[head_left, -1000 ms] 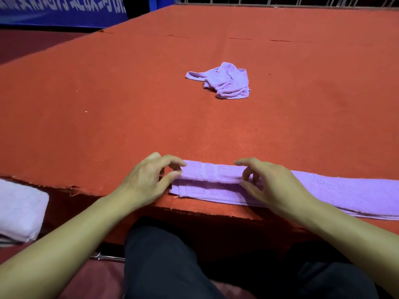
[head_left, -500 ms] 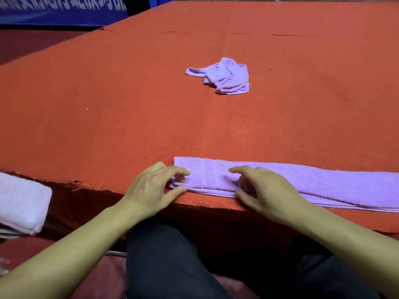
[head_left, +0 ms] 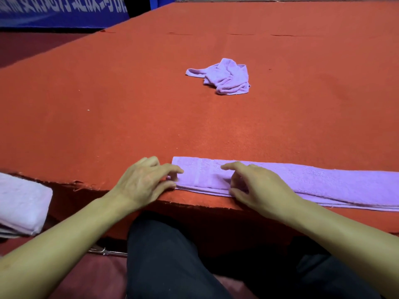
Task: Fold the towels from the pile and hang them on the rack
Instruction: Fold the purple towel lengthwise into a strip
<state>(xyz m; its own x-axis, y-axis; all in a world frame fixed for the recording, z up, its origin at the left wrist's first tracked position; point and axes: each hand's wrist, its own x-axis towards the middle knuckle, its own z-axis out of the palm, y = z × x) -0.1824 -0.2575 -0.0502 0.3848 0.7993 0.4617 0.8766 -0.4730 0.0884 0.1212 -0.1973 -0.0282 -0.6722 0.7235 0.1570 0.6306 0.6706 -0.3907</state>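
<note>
While a crumpled purple towel [head_left: 224, 77] waits well apart at mid-table, a person works a folded purple towel [head_left: 302, 182] laid as a long strip along the near edge of the red felt-covered table [head_left: 108, 104]. The left hand [head_left: 144, 182] sits at the strip's left end, fingers loosely curled, its fingertips [head_left: 172, 176] touching the end of the cloth; whether they actually pinch the layers cannot be told. The right hand [head_left: 257, 186] rests just beside it on top of the strip, forefinger reaching forward and thumb against the near stacked edges, pressing rather than clearly gripping.

The strip runs off the right of view, so its far end is unseen. Terry cloth of this kind is judged light, soft and limp: it will sag and unfold wherever it is not supported, though the felt should keep it from sliding. The sensible hold is at the left end through all layers at once, with the other hand steadying the middle, so the stacked edges stay aligned for the next fold.

Another folded pale towel [head_left: 21, 203] lies below the table edge at left. No rack can be seen.
</note>
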